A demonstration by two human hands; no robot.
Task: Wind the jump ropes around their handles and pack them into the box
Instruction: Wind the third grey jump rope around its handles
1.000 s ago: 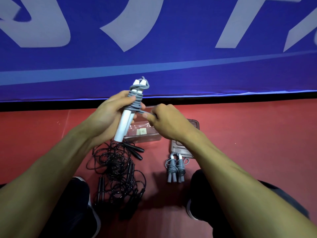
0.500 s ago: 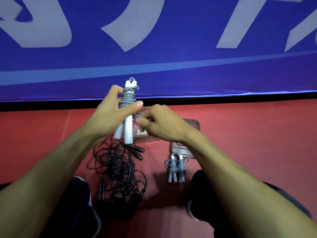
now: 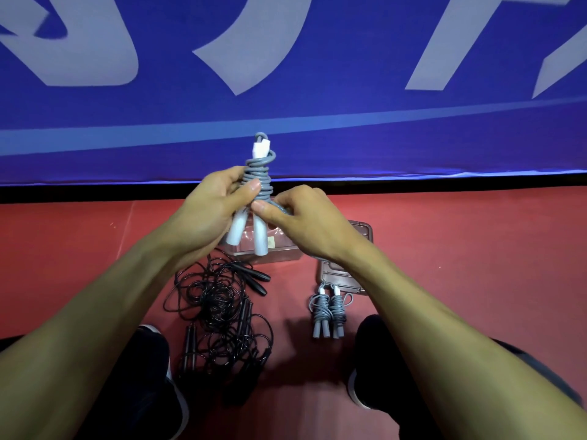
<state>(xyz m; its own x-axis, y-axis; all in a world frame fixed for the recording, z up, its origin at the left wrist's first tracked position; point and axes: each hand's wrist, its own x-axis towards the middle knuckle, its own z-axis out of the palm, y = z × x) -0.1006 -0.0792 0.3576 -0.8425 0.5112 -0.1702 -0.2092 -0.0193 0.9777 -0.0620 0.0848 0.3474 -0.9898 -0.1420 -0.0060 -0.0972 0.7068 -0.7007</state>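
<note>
The black ropes (image 3: 219,315) are lying tangled on the floor at my left, not wound yet. My left hand (image 3: 206,217) is gripping the white handles (image 3: 251,233) with the grey rope (image 3: 259,182) coiled round them, above the clear box (image 3: 286,252). My right hand (image 3: 305,220) is pinching the loose tail at the bottom coil. If that pinch is slipping before I tuck it, I think the springy coils are loosening. A wound bundle (image 3: 328,312) is lying at my right.

Sports hall, red court floor (image 3: 476,249), blue banner (image 3: 349,58)
</note>
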